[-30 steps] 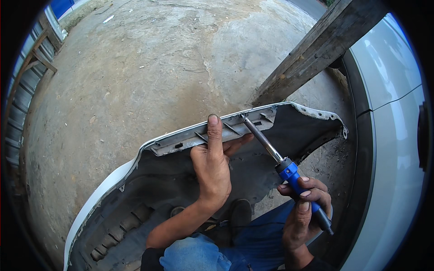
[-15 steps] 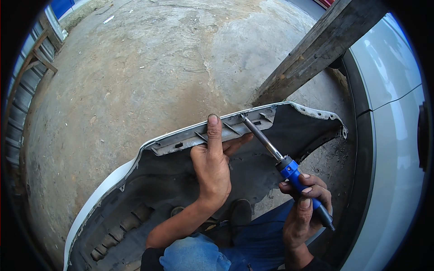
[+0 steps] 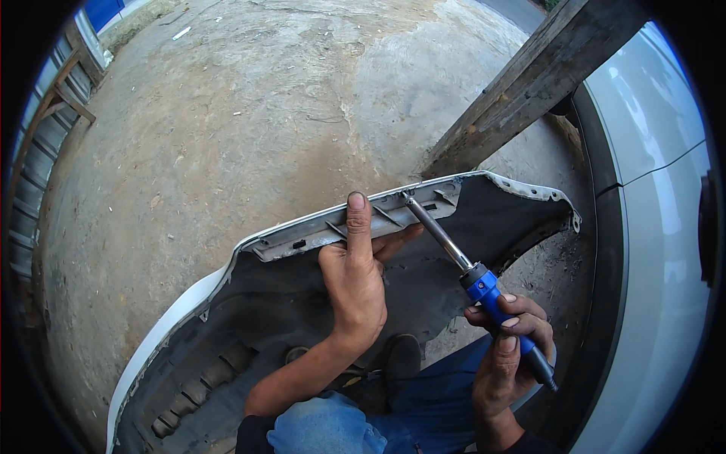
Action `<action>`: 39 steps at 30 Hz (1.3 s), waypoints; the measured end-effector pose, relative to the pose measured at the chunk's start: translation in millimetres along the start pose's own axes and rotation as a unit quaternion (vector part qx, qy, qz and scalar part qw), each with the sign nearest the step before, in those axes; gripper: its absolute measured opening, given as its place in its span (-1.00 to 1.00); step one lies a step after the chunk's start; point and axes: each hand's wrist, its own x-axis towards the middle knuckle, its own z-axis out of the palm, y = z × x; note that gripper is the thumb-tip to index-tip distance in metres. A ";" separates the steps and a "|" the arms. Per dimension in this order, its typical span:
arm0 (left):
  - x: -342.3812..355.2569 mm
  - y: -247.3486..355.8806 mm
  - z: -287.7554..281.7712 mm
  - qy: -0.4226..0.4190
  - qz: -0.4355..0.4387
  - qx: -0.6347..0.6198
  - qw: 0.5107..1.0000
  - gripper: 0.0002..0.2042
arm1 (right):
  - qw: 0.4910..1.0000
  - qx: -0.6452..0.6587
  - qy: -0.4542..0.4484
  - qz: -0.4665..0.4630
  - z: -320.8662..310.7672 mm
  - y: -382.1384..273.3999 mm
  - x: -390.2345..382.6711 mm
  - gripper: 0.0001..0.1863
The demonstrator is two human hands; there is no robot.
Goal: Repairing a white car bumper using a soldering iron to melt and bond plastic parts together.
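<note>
My left hand point(image 3: 354, 289) grips a white car bumper point(image 3: 508, 219), seen from its dark inner side, at the ribbed grey strip point(image 3: 305, 240) along the upper edge. Its thumb lies across the strip; other fingers curl behind, partly hidden. My right hand point(image 3: 511, 356) is closed around the blue handle of a soldering iron point(image 3: 443, 237). The iron's long metal shaft points up-left, and its tip rests on the strip near the upper edge, right of my left thumb. Whether the tip is in the plastic I cannot tell.
A rough wooden post point(image 3: 514, 79) leans just beyond the bumper. A light-coloured car body point(image 3: 654, 250) with a dark lower trim runs down the right side. A corrugated metal fence point(image 3: 32, 197) with a wooden frame stands at the far left, beside the concrete ground point(image 3: 204, 136). My jeans-clad legs are below.
</note>
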 end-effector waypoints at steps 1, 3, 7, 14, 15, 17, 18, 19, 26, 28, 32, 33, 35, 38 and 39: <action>-0.1 0.3 -0.2 -0.003 -0.006 0.003 1.000 -0.49 | 1.000 0.004 -0.003 0.000 0.0 0.0 -0.1 -0.83; -0.4 0.4 -0.4 -0.002 -0.007 0.005 1.000 -0.49 | 1.000 0.007 -0.006 0.001 -0.1 -0.4 -0.2 -0.83; 0.2 0.1 -0.5 -0.001 -0.004 0.002 1.000 -0.49 | 1.000 0.005 -0.011 0.000 0.0 0.1 0.3 -0.84; 1.2 -0.4 -0.3 -0.005 -0.002 -0.001 1.000 -0.50 | 1.000 -0.003 -0.017 -0.003 0.1 -0.6 0.9 -0.84; 1.2 -0.3 0.0 -0.002 -0.003 0.000 1.000 -0.50 | 1.000 -0.003 -0.017 -0.003 0.0 -0.4 0.8 -0.84; 1.3 -0.4 -0.7 0.001 -0.004 0.001 1.000 -0.49 | 1.000 -0.001 -0.022 -0.007 0.1 0.5 0.1 -0.83; 1.4 -0.6 -1.6 -0.001 -0.003 0.003 1.000 -0.49 | 1.000 0.000 -0.023 -0.006 0.2 1.5 0.0 -0.83; 1.4 -0.8 -1.8 -0.003 -0.003 0.004 1.000 -0.49 | 0.999 -0.021 -0.028 -0.020 0.1 2.5 0.0 -0.84; 1.7 -1.8 0.1 0.006 0.007 -0.009 1.000 -0.44 | 0.997 -0.046 -0.042 -0.039 0.0 0.8 0.2 -0.85; 1.9 -2.8 -1.2 0.009 0.008 -0.008 1.000 -0.45 | 0.998 -0.032 -0.041 -0.027 0.2 -1.7 0.2 -0.84; 1.1 -1.4 0.1 0.007 0.004 -0.005 1.000 -0.51 | 0.996 -0.058 -0.047 -0.039 -1.5 2.0 -1.7 -0.85; 0.9 -0.8 0.2 0.005 0.003 -0.003 1.000 -0.51 | 0.996 -0.058 -0.047 -0.039 -1.7 1.7 -1.8 -0.85; 0.9 -0.4 0.3 0.003 0.002 -0.001 1.000 -0.51 | 0.996 -0.062 -0.048 -0.034 -1.7 1.6 -2.0 -0.85; 1.1 -0.2 1.0 0.006 0.002 -0.004 1.000 -0.51 | 0.997 -0.058 -0.046 -0.033 -0.6 0.5 -1.6 -0.85; 1.3 -0.2 0.7 0.004 0.002 -0.003 1.000 -0.51 | 0.997 -0.058 -0.046 -0.033 -0.7 -0.7 -1.2 -0.85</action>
